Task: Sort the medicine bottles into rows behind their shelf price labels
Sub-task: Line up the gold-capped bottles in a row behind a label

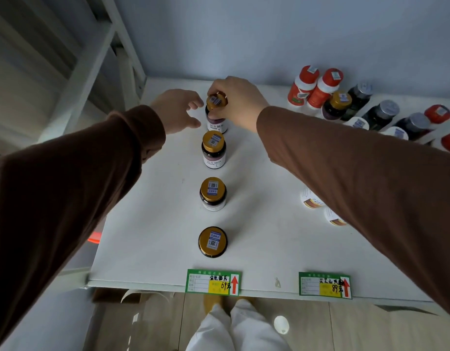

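A row of dark bottles with gold caps runs back from the left price label (213,282) on the white shelf (153,211). The nearest bottle (213,241) stands behind the label, then a second (213,193) and a third (213,149). My right hand (234,102) grips the gold cap of the farthest bottle (216,115), which stands on the shelf. My left hand (178,110) hovers just left of that bottle, fingers spread, holding nothing. A second price label (324,285) sits at the front right.
A cluster of unsorted bottles stands at the back right: red-capped white ones (312,87), a gold-capped one (336,105), dark silver-capped ones (381,114). Two white bottles (311,198) lie partly hidden under my right sleeve. A shelf upright (122,54) rises at the left.
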Demonstrator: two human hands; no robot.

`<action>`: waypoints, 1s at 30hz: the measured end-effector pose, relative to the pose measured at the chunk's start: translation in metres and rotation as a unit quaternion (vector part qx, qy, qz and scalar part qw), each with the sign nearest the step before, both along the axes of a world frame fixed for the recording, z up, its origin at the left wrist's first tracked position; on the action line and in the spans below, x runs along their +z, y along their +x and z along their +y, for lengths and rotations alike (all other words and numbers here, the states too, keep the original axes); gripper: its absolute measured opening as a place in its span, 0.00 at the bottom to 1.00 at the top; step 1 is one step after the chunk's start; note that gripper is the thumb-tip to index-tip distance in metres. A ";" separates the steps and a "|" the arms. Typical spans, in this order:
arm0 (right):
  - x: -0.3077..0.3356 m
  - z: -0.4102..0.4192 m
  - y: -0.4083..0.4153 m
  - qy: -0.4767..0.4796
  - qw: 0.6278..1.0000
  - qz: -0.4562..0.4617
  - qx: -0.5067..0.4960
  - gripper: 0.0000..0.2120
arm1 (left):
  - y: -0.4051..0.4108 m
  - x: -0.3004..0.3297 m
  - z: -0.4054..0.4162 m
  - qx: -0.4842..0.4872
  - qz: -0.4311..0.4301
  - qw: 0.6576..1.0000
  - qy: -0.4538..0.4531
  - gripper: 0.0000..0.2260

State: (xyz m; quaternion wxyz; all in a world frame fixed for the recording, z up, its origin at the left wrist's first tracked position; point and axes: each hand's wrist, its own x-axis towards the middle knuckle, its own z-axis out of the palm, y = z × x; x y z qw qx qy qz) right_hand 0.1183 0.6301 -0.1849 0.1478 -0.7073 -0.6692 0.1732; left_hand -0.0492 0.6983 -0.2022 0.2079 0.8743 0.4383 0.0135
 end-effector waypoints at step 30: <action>0.053 -0.098 0.211 -0.001 0.995 -0.084 -0.060 0.17 | 0.183 0.053 -0.077 -0.061 -0.045 0.997 -0.006 0.23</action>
